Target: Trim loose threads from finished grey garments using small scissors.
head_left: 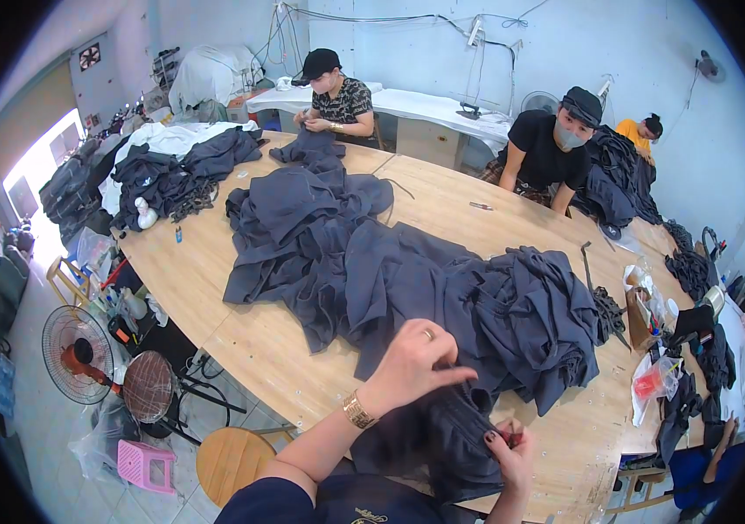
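A dark grey garment with a gathered, elastic-looking band (455,428) hangs in front of me at the table's near edge. My right hand (512,452) grips the band's right end between thumb and fingers. Something small and red shows inside that hand, too covered to name. Above the garment, my left hand (416,362) is raised with its fingers curled in and the thumb pointing right. Whatever those fingers may hold is hidden. Just beyond both hands, a long heap of similar dark garments (416,271) spreads over the wooden table (294,384).
Across the table, a masked person (342,100) handles dark cloth, and another (556,144) leans on the edge. Dark clothes (149,175) pile up far left. A fan (79,354), a round stool (234,463) and a pink stool (147,465) stand left. A drink cup (652,382) sits right.
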Motion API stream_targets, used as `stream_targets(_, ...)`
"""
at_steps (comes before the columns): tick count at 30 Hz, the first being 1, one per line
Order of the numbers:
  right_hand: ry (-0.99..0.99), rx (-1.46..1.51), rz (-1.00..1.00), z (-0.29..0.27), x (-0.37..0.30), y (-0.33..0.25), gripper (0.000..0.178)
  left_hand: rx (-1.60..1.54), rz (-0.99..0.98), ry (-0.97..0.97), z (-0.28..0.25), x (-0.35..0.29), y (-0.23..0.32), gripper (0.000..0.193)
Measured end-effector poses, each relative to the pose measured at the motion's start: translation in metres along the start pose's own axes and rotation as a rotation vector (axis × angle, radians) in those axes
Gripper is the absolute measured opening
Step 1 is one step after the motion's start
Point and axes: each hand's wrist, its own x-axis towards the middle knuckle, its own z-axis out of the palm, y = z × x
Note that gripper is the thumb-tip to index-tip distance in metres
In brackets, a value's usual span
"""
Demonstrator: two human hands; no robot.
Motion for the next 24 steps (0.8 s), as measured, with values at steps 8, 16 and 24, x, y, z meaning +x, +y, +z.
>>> stream_targets(8, 0.379, 0.290, 0.405, 0.012, 0.010, 0.058, 0.014, -0.520, -1.020, -0.679, 0.037, -0.096, 0.010, 0.058)
stream_targets(16, 0.104, 0.138, 0.242, 0.028, 0.003, 0.019, 0.011, -1.174, -1.427, -0.112, 0.080, -0.112, 0.025, 0.049)
stream_targets(24, 0.093, -0.059, 0.254, 0.023, 0.004, 0.016, 0.019, -1.269, -1.223, 0.108, 0.056, -0.084, 0.034, 0.014)
